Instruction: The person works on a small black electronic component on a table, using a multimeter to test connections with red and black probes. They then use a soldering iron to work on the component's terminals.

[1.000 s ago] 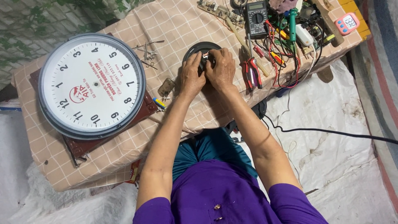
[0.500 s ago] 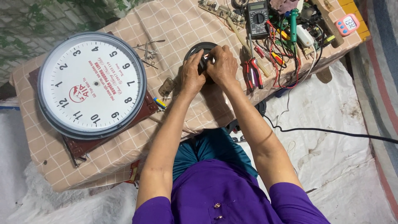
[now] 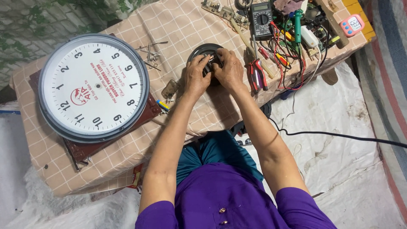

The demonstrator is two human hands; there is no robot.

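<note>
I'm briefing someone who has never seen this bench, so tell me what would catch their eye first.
The big round white clock face dominates the left of the checked tablecloth, lying on a dark red board. At the centre, the left hand and the right hand close together over a small round black part. To the right lies a tangle of tools: a multimeter, red-handled pliers and red wires.

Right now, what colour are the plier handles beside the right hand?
Red, on the pliers by the right hand; head view.
</note>
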